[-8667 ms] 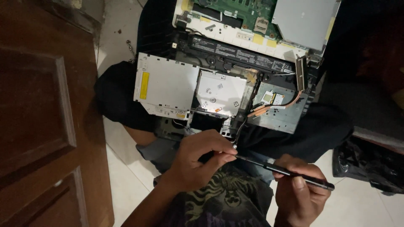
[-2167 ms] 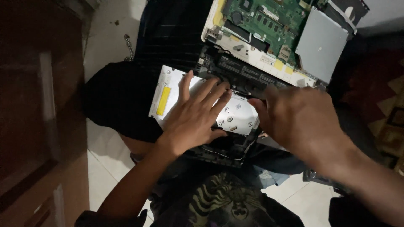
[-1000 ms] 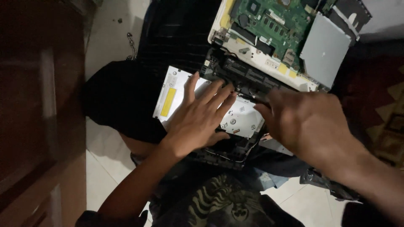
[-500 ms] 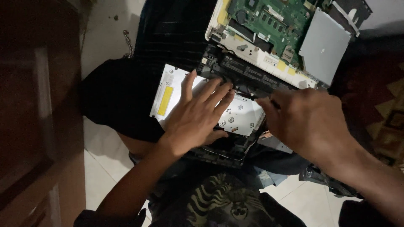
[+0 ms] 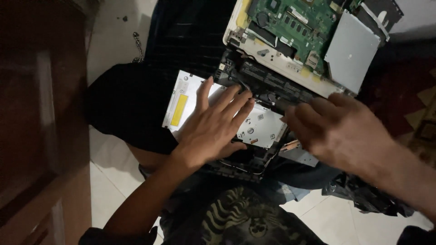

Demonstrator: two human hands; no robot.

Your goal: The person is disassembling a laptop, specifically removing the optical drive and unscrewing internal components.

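An opened laptop (image 5: 272, 54) lies on my lap with its green circuit board (image 5: 299, 22) and a grey metal drive cover (image 5: 352, 50) exposed. My left hand (image 5: 213, 129) lies flat, fingers spread, on the silver optical drive (image 5: 186, 97) that has a yellow label. My right hand (image 5: 336, 131) hovers with curled fingers over the black battery strip (image 5: 268, 86) and a copper heat pipe (image 5: 290, 146). I see nothing held in either hand.
A dark wooden door or cabinet (image 5: 41, 127) fills the left side. White floor tiles (image 5: 109, 168) show below. A black plastic bag (image 5: 363, 197) lies at the lower right. A small metal chain (image 5: 136, 47) rests on the floor at the upper left.
The screwdriver held earlier is gone from my hands. My left hand stays pressed on the silver drive. My right hand has shifted slightly right along the laptop's edge.
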